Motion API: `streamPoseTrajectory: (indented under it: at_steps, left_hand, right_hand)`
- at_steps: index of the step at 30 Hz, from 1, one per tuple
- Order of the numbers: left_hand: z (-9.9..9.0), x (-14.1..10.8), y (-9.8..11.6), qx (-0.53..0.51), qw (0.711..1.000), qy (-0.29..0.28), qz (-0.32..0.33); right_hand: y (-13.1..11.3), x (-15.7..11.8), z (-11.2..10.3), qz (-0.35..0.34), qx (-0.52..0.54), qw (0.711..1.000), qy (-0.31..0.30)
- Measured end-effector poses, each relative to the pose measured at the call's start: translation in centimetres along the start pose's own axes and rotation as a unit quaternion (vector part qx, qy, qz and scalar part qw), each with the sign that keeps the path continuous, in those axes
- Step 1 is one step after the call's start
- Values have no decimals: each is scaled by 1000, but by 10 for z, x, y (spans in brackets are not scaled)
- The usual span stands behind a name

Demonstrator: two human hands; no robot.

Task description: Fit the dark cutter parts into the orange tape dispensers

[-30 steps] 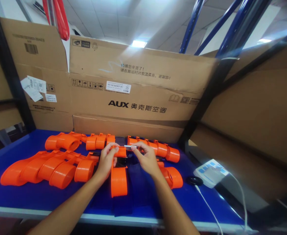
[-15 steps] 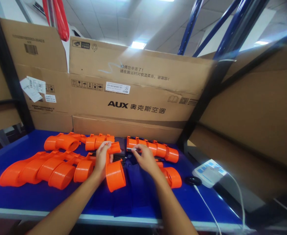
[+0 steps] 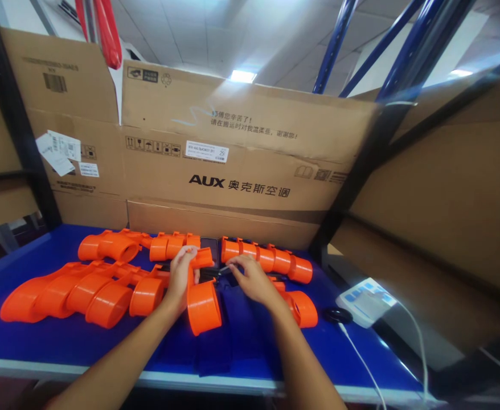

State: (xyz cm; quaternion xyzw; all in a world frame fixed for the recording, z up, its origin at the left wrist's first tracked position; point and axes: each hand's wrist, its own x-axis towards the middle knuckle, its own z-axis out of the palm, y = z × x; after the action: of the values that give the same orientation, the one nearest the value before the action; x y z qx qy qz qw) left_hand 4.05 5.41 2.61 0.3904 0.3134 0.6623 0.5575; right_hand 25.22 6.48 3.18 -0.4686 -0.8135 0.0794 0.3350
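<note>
In the head view my left hand [image 3: 183, 274] is closed round an orange plastic part [image 3: 204, 307], gripping it by its upper arm. The part has a wide round cup at the bottom and a short trough-like piece pointing right at the top. My right hand [image 3: 250, 278] pinches a thin grey strip-like tool [image 3: 224, 270] between thumb and fingers. Its tip points left toward the orange part; whether they touch I cannot tell. Behind the hands lies a dark flat object [image 3: 209, 250], partly covered.
Rows of similar orange parts [image 3: 109, 304] lie on the blue table [image 3: 147, 353] to the left, with more orange parts [image 3: 279, 262] at the right. A white device [image 3: 365, 302] with cables and a black round object [image 3: 337, 315] sit at far right. A cardboard wall [image 3: 233, 216] stands behind.
The thin grey tool in my right hand has tilted, its left end now lower and closer to the orange part. My left hand still grips the part, almost unmoved.
</note>
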Motion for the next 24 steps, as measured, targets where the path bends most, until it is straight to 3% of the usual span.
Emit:
streamPoseTrajectory:
  at_steps: [9, 13, 19, 24]
  left_hand:
    - [4, -3, 1, -1, 1000, 4, 6]
    - [6, -5, 2, 3, 1000, 3, 0]
    - [7, -5, -1, 25, 1000, -2, 3]
    - [6, -4, -3, 1, 1000, 18, 1]
  right_hand:
    - [1, -3, 3, 32, -56, 998, 2]
    - [-2, -3, -1, 21, -48, 998, 38]
    - [-18, 0, -12, -34, 42, 994, 96]
    - [-38, -4, -19, -92, 140, 985, 50]
